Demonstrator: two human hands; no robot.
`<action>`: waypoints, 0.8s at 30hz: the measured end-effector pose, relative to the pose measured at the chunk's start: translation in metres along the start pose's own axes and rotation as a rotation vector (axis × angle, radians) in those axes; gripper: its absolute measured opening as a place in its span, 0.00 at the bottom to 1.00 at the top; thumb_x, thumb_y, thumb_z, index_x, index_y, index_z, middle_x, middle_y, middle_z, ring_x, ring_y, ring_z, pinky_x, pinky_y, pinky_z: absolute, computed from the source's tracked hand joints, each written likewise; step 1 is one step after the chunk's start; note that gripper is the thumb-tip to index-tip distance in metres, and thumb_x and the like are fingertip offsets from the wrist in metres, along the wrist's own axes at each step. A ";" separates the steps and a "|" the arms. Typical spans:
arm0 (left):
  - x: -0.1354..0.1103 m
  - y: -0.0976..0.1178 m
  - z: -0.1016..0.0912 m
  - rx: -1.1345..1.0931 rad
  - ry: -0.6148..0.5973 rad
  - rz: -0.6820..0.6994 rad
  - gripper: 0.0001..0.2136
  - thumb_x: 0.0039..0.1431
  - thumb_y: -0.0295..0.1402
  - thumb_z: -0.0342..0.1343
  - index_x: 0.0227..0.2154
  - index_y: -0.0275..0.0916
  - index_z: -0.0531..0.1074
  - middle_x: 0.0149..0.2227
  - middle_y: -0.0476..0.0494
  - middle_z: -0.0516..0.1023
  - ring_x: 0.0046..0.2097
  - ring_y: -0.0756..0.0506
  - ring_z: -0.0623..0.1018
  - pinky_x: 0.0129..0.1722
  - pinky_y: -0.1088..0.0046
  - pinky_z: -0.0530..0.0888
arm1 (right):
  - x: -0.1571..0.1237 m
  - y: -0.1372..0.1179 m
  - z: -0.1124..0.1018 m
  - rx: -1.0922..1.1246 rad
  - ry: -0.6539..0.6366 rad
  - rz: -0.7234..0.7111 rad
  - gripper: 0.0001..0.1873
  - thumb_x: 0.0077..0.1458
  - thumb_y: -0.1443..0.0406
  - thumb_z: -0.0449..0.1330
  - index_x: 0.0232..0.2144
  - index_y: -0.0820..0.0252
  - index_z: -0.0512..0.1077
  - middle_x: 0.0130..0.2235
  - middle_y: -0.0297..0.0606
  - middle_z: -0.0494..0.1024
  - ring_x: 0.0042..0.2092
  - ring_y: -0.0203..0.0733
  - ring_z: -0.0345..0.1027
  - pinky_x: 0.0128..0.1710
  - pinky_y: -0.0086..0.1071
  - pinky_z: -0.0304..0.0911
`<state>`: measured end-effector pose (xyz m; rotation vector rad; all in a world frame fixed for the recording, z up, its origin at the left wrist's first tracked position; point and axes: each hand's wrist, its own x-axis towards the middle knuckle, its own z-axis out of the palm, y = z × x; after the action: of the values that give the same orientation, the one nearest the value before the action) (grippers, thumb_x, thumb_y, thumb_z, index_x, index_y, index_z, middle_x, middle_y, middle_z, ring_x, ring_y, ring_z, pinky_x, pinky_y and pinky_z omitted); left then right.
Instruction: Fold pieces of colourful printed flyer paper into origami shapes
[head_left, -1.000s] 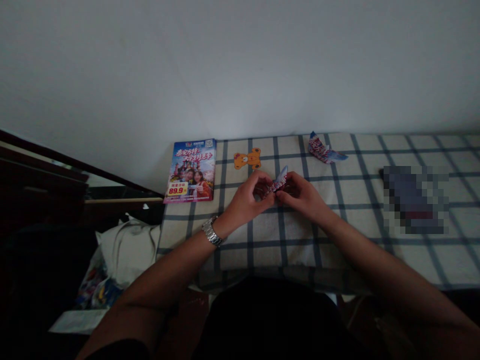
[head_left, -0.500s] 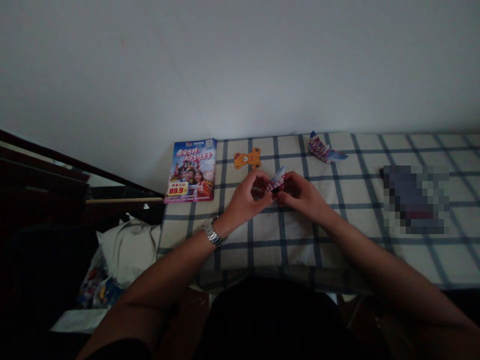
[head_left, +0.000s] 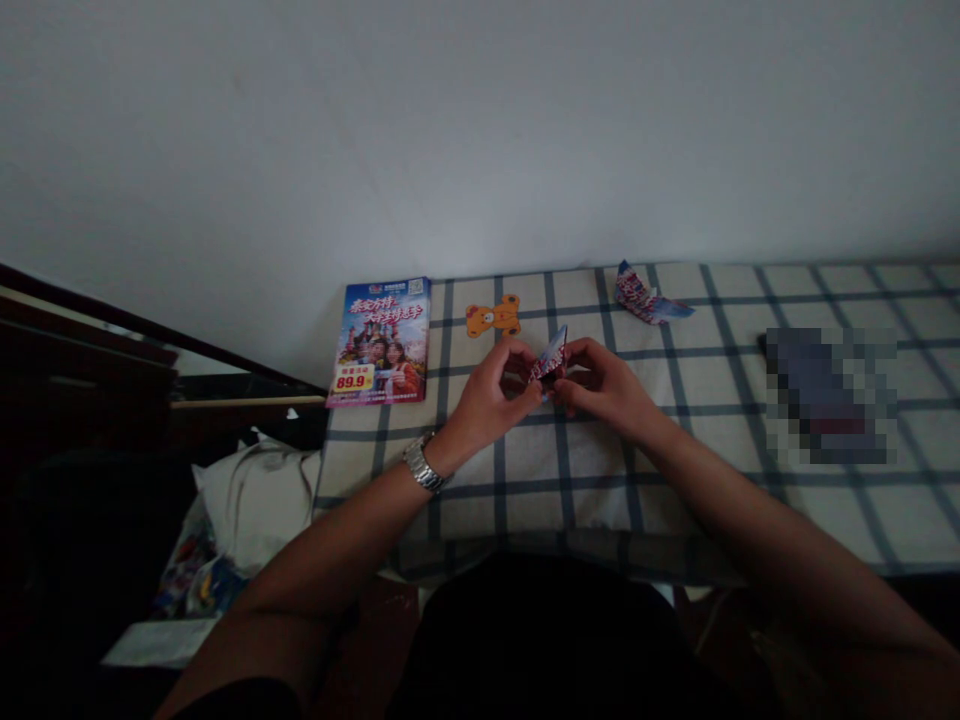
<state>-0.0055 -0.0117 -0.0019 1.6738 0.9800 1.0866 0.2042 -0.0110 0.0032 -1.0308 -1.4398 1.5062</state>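
Observation:
Between my two hands is a small folded piece of printed paper (head_left: pixel 551 357), coloured blue, white and red, with a point sticking up. My left hand (head_left: pixel 501 392), a metal watch on its wrist, pinches the paper from the left. From the other side, my right hand (head_left: pixel 606 390) grips it with thumb and fingers. The lower part of the paper is hidden behind the fingertips. A second folded paper piece (head_left: pixel 646 300) with the same print lies further back, right of my hands. A yellow bear cut-out or print (head_left: pixel 493 317) shows just behind my left hand.
A stack of printed flyers (head_left: pixel 382 340) sits at the left end of the checked cloth (head_left: pixel 465 490). On the right lies a dark, pixelated object (head_left: pixel 829 395). A wall (head_left: pixel 480 140) rises behind the cloth. White bags (head_left: pixel 259 490) stand low on the left.
My fingers have shifted slightly around the paper, and its upright point now shows a little more. Everything else lies as before, apart from a slight shift of the view.

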 end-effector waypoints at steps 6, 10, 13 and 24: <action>-0.001 0.003 0.002 0.063 -0.008 0.022 0.12 0.63 0.32 0.63 0.46 0.41 0.68 0.42 0.46 0.77 0.41 0.48 0.79 0.37 0.76 0.78 | 0.000 -0.001 0.001 0.004 0.018 0.006 0.18 0.56 0.59 0.71 0.44 0.55 0.69 0.44 0.35 0.75 0.33 0.36 0.74 0.24 0.28 0.72; -0.002 0.004 0.002 0.064 -0.002 0.002 0.12 0.64 0.35 0.64 0.46 0.41 0.67 0.42 0.46 0.77 0.41 0.48 0.80 0.37 0.76 0.79 | 0.000 -0.002 0.001 0.028 -0.004 0.008 0.19 0.55 0.59 0.71 0.43 0.54 0.68 0.44 0.34 0.75 0.32 0.35 0.75 0.22 0.27 0.71; -0.002 0.004 0.003 0.071 0.001 0.000 0.12 0.64 0.33 0.63 0.45 0.41 0.67 0.41 0.46 0.78 0.41 0.48 0.80 0.37 0.75 0.79 | 0.000 -0.001 0.001 0.038 -0.011 0.012 0.19 0.55 0.59 0.71 0.43 0.55 0.68 0.45 0.35 0.75 0.32 0.35 0.76 0.22 0.27 0.71; 0.000 0.004 0.001 0.077 0.040 -0.036 0.11 0.62 0.33 0.63 0.44 0.41 0.67 0.39 0.47 0.77 0.40 0.48 0.80 0.33 0.78 0.78 | -0.001 0.001 0.000 -0.016 0.006 -0.014 0.17 0.55 0.61 0.69 0.44 0.54 0.69 0.45 0.35 0.74 0.32 0.35 0.74 0.21 0.27 0.70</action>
<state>-0.0040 -0.0134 0.0013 1.6953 1.0862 1.0746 0.2049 -0.0120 0.0018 -1.0321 -1.4543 1.4826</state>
